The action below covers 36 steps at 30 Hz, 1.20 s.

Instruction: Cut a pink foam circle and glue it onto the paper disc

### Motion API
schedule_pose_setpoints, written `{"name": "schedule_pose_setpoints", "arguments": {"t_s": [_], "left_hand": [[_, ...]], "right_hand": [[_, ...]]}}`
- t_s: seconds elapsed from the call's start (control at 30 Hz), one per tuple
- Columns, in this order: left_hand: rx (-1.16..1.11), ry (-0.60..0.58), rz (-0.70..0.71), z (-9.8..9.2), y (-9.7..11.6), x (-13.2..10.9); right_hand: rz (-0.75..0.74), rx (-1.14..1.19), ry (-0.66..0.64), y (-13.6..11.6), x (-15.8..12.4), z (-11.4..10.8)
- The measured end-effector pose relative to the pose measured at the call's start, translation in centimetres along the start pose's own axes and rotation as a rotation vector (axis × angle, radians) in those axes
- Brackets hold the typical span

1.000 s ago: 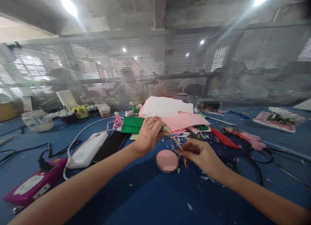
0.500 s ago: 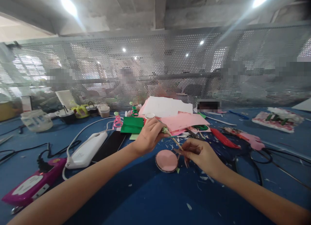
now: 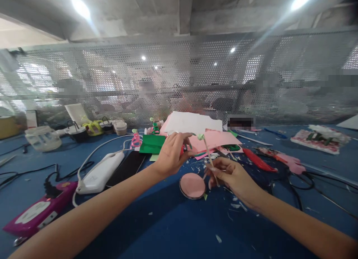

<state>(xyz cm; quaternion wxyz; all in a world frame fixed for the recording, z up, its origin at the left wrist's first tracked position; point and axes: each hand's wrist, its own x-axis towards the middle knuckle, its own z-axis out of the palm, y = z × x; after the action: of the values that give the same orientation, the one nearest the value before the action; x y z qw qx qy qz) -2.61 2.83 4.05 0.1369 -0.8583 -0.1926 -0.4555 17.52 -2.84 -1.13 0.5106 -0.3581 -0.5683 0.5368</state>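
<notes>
My right hand pinches a thin pale wooden stick, held nearly upright. A small light-green paper bud tops the stick. To its left, my left hand is raised with fingers and thumb apart, nothing visible between them and the bud clear of it. Below the hands lies a round pink disc with a dark rim. Pink paper sheets and a white sheet are stacked behind, with a green paper piece left of my left hand.
A black phone, a white power bank and a purple power strip with cables lie left. A red-handled tool and a pink glue gun lie right. Paper scraps litter the blue table; a perforated metal screen stands behind.
My left hand has let go of the bud and its fingers have opened. In my right hand, the stick has swung more upright, carrying the bud up and to the right.
</notes>
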Motion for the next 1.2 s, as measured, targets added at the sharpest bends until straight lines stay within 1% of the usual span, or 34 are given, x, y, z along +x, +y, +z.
{"name": "schedule_pose_setpoints", "arguments": {"t_s": [0.07, 0.13, 0.2, 0.4, 0.63, 0.77, 0.93, 1.2], "left_hand": [[0.056, 0.058, -0.008, 0.1, 0.0, 0.1], [0.095, 0.090, -0.011, 0.1, 0.1, 0.2], [0.091, 0.086, -0.025, 0.2, 0.2, 0.3], [-0.017, 0.080, -0.047, 0.4, 0.6, 0.4], [-0.054, 0.145, 0.025, 0.5, 0.7, 0.6], [-0.074, 0.141, 0.030, 0.5, 0.7, 0.6], [-0.060, 0.130, 0.027, 0.4, 0.6, 0.6], [-0.040, 0.096, 0.041, 0.4, 0.3, 0.6]], "right_hand": [[0.043, 0.085, -0.020, 0.2, 0.0, 0.0], [0.080, 0.147, -0.041, 0.2, -0.1, 0.2], [0.106, 0.177, -0.056, 0.2, -0.3, 0.4], [0.141, 0.181, -0.085, 0.5, -0.6, 0.8], [0.081, 0.150, -0.176, 1.1, -0.8, 0.9], [0.072, 0.137, -0.205, 1.1, -0.7, 0.9], [0.046, 0.115, -0.197, 1.1, -0.6, 0.8], [0.052, 0.079, -0.177, 1.0, -0.7, 0.8]]}}
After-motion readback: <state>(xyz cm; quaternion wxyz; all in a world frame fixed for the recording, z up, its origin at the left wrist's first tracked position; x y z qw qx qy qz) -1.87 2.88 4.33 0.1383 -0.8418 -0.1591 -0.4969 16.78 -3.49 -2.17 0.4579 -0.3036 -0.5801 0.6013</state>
